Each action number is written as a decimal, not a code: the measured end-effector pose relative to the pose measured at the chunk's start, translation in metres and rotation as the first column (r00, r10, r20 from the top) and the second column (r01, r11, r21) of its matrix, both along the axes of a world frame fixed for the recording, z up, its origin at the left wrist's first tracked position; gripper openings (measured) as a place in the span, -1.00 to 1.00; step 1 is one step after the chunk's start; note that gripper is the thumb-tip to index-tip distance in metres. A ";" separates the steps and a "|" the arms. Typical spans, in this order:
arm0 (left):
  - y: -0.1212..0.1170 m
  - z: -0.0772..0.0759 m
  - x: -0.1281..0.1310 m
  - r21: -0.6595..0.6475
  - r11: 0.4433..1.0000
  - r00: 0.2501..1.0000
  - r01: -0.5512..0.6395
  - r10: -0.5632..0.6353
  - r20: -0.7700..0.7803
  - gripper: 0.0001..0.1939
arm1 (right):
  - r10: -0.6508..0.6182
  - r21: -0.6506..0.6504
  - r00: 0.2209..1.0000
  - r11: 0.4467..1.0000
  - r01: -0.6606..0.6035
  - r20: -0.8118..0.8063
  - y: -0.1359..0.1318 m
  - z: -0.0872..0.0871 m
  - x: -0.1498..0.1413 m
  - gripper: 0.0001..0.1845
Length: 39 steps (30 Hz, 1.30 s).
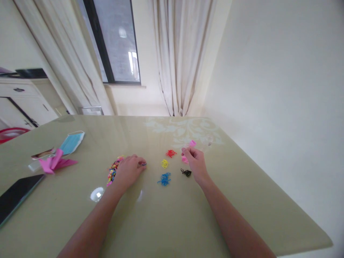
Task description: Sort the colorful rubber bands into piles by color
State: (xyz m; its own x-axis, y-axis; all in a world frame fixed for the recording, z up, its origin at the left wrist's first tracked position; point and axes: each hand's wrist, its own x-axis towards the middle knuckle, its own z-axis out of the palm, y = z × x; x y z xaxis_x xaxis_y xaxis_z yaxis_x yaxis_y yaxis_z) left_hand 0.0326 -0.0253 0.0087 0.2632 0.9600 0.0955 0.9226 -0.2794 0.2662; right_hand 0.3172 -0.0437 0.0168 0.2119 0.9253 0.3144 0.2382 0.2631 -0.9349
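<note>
Head view: left hand [131,167] reached over the worktop [172,222], its fingertips clamped on a small dark-blue loop [144,164]. Under and beside that hand lay a mixed heap of small, thin, multicoloured loops [113,172], partly covered by the fingers.

Right hand [197,163] was over a small cluster of bright pink loops [184,159], thumb and finger together; whether anything was pinched there, cannot tell. A small, rounded pink item [192,143] sat just beyond it.

Between the hands, three single-colour clusters of thin loops: red [171,153] farthest, yellow [165,163] in the middle, blue [164,179] nearest the wearer. Black loops [186,173] lay just beside the right hand, on the near side of the pink cluster. Clusters stood apart from one another.

Off to the left on the same surface: a light-blue face mask [72,142] with white edging, a folded magenta paper-like shape [55,163], and a flat black-screened phone [20,193], partly out of frame.
</note>
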 end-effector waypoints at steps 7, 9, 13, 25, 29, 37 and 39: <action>0.003 -0.005 0.009 0.108 0.994 0.982 -0.002 -0.018 0.188 -0.74 | 0.071 -0.037 0.995 0.997 -0.069 0.075 -0.013 0.004 -0.013 -0.61; 0.002 -0.002 0.011 0.122 0.991 0.938 -0.047 0.002 0.348 -0.76 | 0.126 -0.051 0.989 0.991 -0.123 0.080 -0.017 0.003 -0.017 -0.63; -0.003 0.010 0.016 -0.015 0.998 0.760 -0.066 0.060 0.648 -0.70 | 0.202 -0.052 0.973 0.979 -0.197 0.115 -0.022 0.001 -0.025 -0.64; -0.029 0.021 0.051 -0.218 0.902 0.278 0.373 0.116 0.954 -0.66 | 0.218 0.141 0.946 0.956 -0.256 0.239 -0.033 0.000 -0.039 -0.81; -0.024 0.022 0.045 -0.205 0.913 0.377 0.352 0.062 0.924 -0.65 | 0.226 0.143 0.950 0.955 -0.260 0.217 -0.035 0.005 -0.036 -0.84; -0.008 0.005 0.012 0.044 0.996 0.994 -0.079 0.075 0.083 -0.79 | 0.245 0.202 0.966 0.945 -0.257 0.080 -0.038 0.024 -0.022 -0.84; -0.008 0.003 0.012 0.021 0.998 0.998 -0.067 0.066 0.022 -0.81 | 0.246 0.228 0.963 0.937 -0.264 0.108 -0.038 0.025 -0.021 -0.83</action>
State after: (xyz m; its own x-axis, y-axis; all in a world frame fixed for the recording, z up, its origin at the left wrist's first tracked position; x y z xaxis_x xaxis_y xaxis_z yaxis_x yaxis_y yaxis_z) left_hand 0.0445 -0.0337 0.0118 0.1965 0.9730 0.1211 0.9336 -0.2234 0.2803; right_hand 0.2967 -0.0822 0.0422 -0.0547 0.8411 0.5381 0.2019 0.5371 -0.8190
